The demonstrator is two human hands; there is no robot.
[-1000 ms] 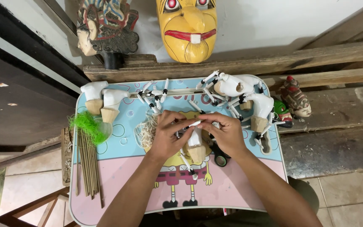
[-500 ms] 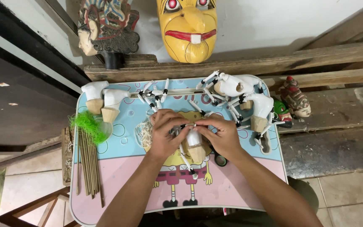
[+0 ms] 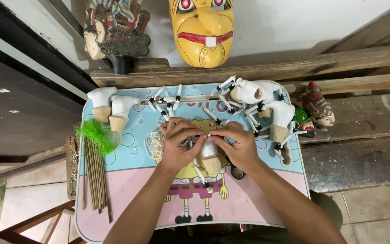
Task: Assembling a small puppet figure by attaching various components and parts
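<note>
left hand (image 3: 178, 147) gripping white-and-bare-wood puppet body (image 3: 209, 156) | right hand (image 3: 239, 145) pinching it too | fingertips meeting above it

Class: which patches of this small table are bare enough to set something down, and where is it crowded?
Bare: the pink front corners of the table, outside both forearms. Crowded: the back edge with white puppet bodies and the left edge with sticks.
</note>
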